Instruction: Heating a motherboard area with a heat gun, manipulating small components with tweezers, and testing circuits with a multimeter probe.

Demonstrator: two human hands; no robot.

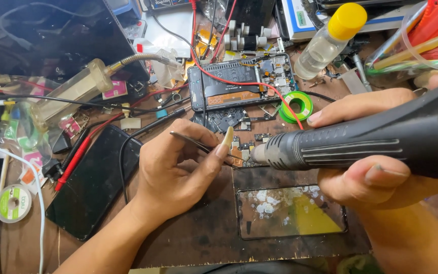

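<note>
Left hand point(178, 167) is pinching tweezers point(193, 142), right hand point(376, 152) is gripping the hot-air gun point(361, 144), nozzle probably nearly touching the small circuit board point(244, 152); lingering heat risks scorching it.

We're looking down on a phone repair bench, a small electronics workshop: an opened phone point(242, 87) with its boards bare, a loose circuit board point(243, 152) under a hot-air tool point(361, 143), red and black probe leads point(79, 152), solder wire spools point(12, 203), a solvent bottle point(330, 40), and a scorched work mat point(204, 223).
</note>
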